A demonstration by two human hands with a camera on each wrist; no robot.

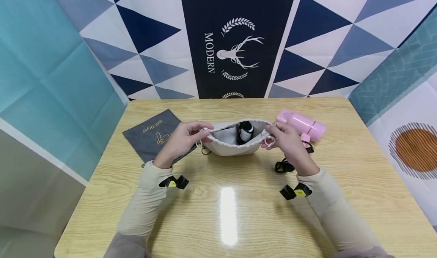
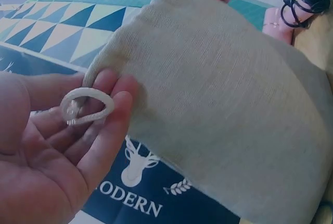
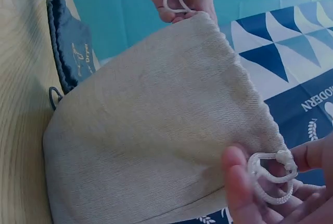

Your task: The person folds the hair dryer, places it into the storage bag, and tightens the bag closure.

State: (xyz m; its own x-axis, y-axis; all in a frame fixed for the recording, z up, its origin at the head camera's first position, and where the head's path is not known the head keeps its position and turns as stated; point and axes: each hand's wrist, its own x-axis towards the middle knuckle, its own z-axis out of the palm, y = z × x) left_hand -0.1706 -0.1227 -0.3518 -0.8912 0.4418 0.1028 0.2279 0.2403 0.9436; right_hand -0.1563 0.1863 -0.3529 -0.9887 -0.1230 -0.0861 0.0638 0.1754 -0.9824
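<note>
Drawstring bag (image 1: 235,151) in both hands (image 1: 184,138) (image 1: 286,138) partly hides a two-tone object (image 1: 246,133).

Head view: high, facing forward and down over worktop (image 1: 191,216), bag (image 1: 232,150) mid-frame. Wrist views: close, facing across from opposite ends, both sharing bag.

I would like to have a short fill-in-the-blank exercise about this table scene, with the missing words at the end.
1. The left hand and right hand hold the pale drawstring bag, whose mouth is ____ (open or closed).
2. The dark pouch is printed with the words "Hair ____".
3. The cylindrical appliance on the table is ____ in colour.
4. Of the two hands, the coiled black cord lies nearer the ____ one.

Missing words: open; Dryer; pink; right.
</note>
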